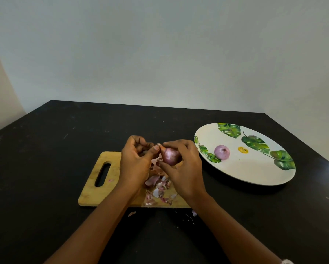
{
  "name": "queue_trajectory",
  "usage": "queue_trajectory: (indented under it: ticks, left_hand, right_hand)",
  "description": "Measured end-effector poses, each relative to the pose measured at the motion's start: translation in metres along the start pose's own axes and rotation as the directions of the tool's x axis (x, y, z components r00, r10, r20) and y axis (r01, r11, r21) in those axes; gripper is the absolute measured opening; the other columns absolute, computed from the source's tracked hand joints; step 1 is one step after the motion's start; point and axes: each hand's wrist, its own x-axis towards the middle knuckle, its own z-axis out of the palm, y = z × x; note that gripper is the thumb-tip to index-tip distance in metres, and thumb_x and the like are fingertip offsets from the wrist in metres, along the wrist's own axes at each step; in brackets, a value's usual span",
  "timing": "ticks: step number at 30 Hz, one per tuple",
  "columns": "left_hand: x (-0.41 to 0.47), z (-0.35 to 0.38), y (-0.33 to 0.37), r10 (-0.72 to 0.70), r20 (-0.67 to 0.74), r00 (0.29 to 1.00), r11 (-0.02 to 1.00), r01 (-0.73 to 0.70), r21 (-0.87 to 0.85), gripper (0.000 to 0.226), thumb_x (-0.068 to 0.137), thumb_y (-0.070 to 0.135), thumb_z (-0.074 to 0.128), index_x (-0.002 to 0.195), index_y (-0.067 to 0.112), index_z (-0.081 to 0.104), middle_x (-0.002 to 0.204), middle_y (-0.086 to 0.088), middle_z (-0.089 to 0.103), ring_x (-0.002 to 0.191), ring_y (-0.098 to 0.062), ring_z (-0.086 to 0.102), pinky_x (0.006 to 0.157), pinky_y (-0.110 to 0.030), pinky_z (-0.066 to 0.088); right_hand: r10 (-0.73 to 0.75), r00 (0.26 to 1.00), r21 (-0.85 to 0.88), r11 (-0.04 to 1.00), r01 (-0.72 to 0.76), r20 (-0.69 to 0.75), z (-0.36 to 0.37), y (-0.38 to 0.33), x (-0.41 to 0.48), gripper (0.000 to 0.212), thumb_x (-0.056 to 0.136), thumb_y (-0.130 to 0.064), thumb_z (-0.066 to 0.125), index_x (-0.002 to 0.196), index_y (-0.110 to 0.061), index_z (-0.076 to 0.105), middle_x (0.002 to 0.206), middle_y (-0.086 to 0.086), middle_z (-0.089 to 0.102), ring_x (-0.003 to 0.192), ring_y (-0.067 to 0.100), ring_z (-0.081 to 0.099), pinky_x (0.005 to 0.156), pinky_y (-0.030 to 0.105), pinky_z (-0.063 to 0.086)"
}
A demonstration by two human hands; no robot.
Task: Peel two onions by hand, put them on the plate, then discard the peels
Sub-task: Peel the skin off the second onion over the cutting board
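Behind, pale wall [160,54]; over the black table [45,187], left hand [135,162] and right hand [186,168] grip an onion [170,156]

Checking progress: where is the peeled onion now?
In the head view, the peeled onion lies on the left part of the plate, right of the cutting board.

Black table [45,168] against plain pale wall [160,54].

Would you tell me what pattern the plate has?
The plate is white with green leaves; head view.
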Motion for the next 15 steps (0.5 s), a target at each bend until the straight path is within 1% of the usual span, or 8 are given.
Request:
queue_trajectory:
  ticks: [3,5,7,8,10,13,15]
  left_hand:
    - [-0.0008,-0.0018,0.0028,0.073,-0.06,0.996,0.991,-0.065,0.117,0.025,0.077,0.004,0.071,0.09,0.01,0.05,0.081,-0.003,0.062,0.074,-0.008,0.064,0.065,-0.014,0.053]
    - [-0.0005,-0.0035,0.0047,0.098,-0.089,0.991,0.985,-0.084,0.154,0.029,0.075,0.006,0.074,0.09,0.016,0.052,0.081,0.0,0.062,0.072,-0.003,0.063,0.064,-0.011,0.051]
    - [-0.0004,-0.0044,0.0062,0.105,-0.109,0.988,0.985,-0.088,0.152,0.035,0.074,0.005,0.075,0.097,0.018,0.052,0.083,0.002,0.062,0.074,0.001,0.062,0.064,-0.009,0.05]
    - [-0.0003,-0.005,0.0068,0.11,-0.117,0.987,0.984,-0.091,0.153,0.038,0.074,0.005,0.075,0.101,0.019,0.051,0.085,0.003,0.062,0.077,-0.001,0.063,0.065,-0.01,0.05]
    - [0.0002,-0.0061,0.0069,0.111,-0.129,0.985,0.986,-0.093,0.14,0.042,0.073,0.004,0.075,0.105,0.018,0.051,0.088,0.002,0.063,0.082,-0.005,0.064,0.069,-0.016,0.053]
    - [0.0002,-0.0074,0.0062,0.094,-0.156,0.983,0.993,-0.08,0.091,0.039,0.072,0.003,0.076,0.101,0.018,0.054,0.087,-0.001,0.064,0.082,-0.009,0.065,0.073,-0.026,0.055]
    - [0.0002,-0.0075,0.0054,0.083,-0.183,0.98,0.995,-0.071,0.075,0.038,0.071,0.004,0.077,0.097,0.019,0.055,0.084,-0.001,0.064,0.079,-0.01,0.066,0.071,-0.027,0.056]
  right_hand:
    - [-0.06,0.998,-0.101,0.993,0.058,-0.014,0.0011,0.0017,0.0004,0.044,0.074,-0.015,0.082,0.114,-0.022,0.065,0.115,-0.012,0.041,0.112,0.01,0.046,0.085,0.011,0.043]
    - [-0.079,0.997,-0.119,0.99,0.078,-0.009,0.001,0.0016,0.0005,0.042,0.075,-0.015,0.081,0.114,-0.021,0.066,0.114,-0.014,0.039,0.112,0.01,0.045,0.086,0.011,0.042]
    - [-0.091,0.996,-0.135,0.987,0.091,0.003,0.0003,0.0014,0.0005,0.039,0.077,-0.015,0.08,0.113,-0.021,0.067,0.114,-0.016,0.039,0.112,0.01,0.045,0.086,0.01,0.039]
    - [-0.098,0.995,-0.141,0.985,0.099,0.012,0.0002,0.0014,0.0006,0.037,0.078,-0.015,0.079,0.113,-0.021,0.067,0.114,-0.016,0.039,0.112,0.009,0.044,0.086,0.01,0.038]
    - [-0.107,0.994,-0.137,0.984,0.11,0.025,0.0001,0.0009,0.0008,0.036,0.079,-0.013,0.078,0.112,-0.021,0.067,0.114,-0.016,0.04,0.112,0.01,0.044,0.087,0.011,0.037]
    - [-0.106,0.993,-0.108,0.988,0.11,0.045,-0.0002,-0.0001,0.0017,0.038,0.08,-0.012,0.076,0.115,-0.021,0.065,0.114,-0.018,0.042,0.114,0.009,0.044,0.089,0.011,0.038]
    - [-0.094,0.994,-0.097,0.99,0.099,0.056,0.0001,-0.0005,0.0017,0.042,0.08,-0.011,0.077,0.117,-0.022,0.062,0.115,-0.017,0.046,0.114,0.008,0.044,0.089,0.008,0.037]
